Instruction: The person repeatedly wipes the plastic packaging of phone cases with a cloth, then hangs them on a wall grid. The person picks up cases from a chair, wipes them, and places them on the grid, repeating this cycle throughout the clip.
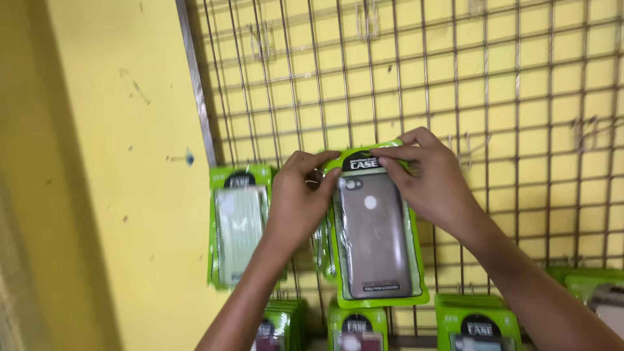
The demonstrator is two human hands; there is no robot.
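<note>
A green packet holding a dark grey phone case [375, 237] hangs against a metal wire grid [455, 84] on a yellow wall. My left hand [298, 198] pinches the packet's top left corner. My right hand [432, 175] pinches its top right edge, fingertips on the black label strip. Both hands press the packet's top against the grid. The packet hangs upright, slightly tilted.
Another green packet with a pale case [239, 224] hangs to the left. More green packets [478, 325] sit in a row below, and some [588, 286] at the right edge. A bare yellow wall [110, 162] fills the left. Small wire hooks [465, 146] stick out of the grid.
</note>
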